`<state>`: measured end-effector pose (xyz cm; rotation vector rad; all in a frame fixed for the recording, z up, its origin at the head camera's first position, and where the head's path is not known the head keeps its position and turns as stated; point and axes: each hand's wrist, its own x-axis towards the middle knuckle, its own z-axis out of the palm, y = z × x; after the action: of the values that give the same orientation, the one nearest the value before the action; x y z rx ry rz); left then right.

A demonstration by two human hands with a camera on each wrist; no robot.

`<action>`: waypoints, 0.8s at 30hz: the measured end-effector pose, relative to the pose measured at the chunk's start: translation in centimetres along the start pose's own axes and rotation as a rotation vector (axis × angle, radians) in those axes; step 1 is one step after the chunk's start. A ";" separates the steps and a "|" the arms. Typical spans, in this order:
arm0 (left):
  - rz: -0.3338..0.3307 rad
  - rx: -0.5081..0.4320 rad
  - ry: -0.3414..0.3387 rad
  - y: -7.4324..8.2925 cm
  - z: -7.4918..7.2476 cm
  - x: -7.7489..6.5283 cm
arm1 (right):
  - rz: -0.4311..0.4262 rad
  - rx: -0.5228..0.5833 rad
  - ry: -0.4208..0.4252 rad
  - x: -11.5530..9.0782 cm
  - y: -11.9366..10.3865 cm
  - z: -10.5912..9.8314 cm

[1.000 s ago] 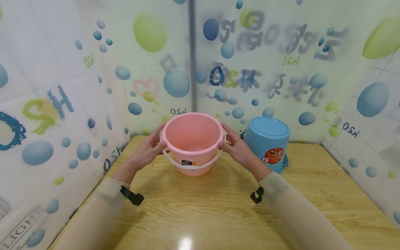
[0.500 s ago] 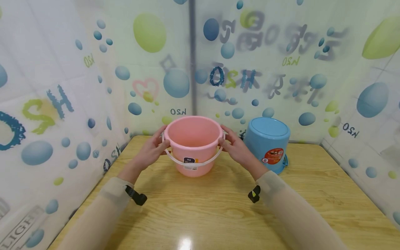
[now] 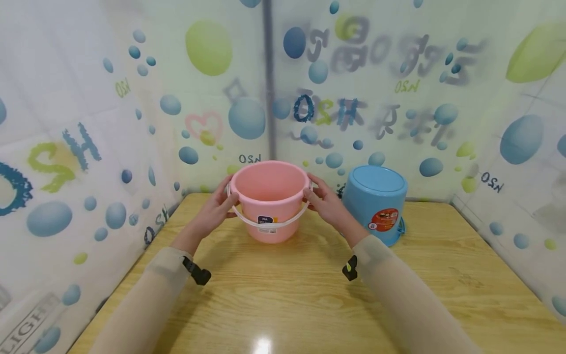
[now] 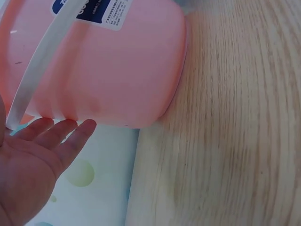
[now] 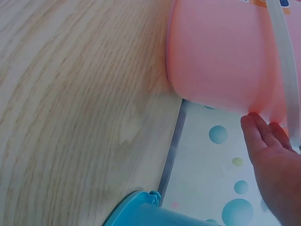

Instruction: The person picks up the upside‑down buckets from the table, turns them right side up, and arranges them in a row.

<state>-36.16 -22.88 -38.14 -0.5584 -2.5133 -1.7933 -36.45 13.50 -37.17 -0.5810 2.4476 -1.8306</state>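
A pink bucket point(image 3: 270, 211) with a white handle point(image 3: 274, 225) hanging across its front stands mouth up near the table's back edge. On its left side my left hand point(image 3: 215, 209) grips the rim, thumb toward me. My right hand point(image 3: 328, 204) holds the opposite side the same way. In the left wrist view, the left fingers point(image 4: 56, 134) lie against the bucket wall below the rim. The right wrist view has the right fingertips point(image 5: 251, 120) touching the wall beside the handle. The bucket's base is right at the tabletop.
An upside-down blue bucket point(image 3: 376, 196) with a red label stands just right of my right hand. The wooden table point(image 3: 274, 295) is bordered by curtains point(image 3: 212, 98) printed with blue and green bubbles at the back and both sides.
The pink bucket has shifted slightly away from me, and its mouth tips less toward me than a second ago. Both hands moved with it, keeping their hold. The blue bucket stays put.
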 end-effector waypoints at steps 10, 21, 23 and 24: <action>-0.021 0.013 0.007 -0.6 -0.4 0.8 | 0.003 0.013 0.010 1.3 0.4 0.6; -0.042 -0.006 0.011 -0.7 -0.5 2.1 | 0.015 -0.028 0.039 2.0 0.3 0.8; -0.046 -0.013 0.012 -0.7 -0.5 2.4 | 0.015 -0.031 0.045 2.2 0.3 0.8; -0.047 -0.017 0.010 -0.8 -0.5 2.5 | 0.016 -0.029 0.049 2.3 0.4 0.7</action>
<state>-38.81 -22.88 -38.16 -0.4938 -2.5273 -1.8300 -38.51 12.21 -37.28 -0.5222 2.5056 -1.8282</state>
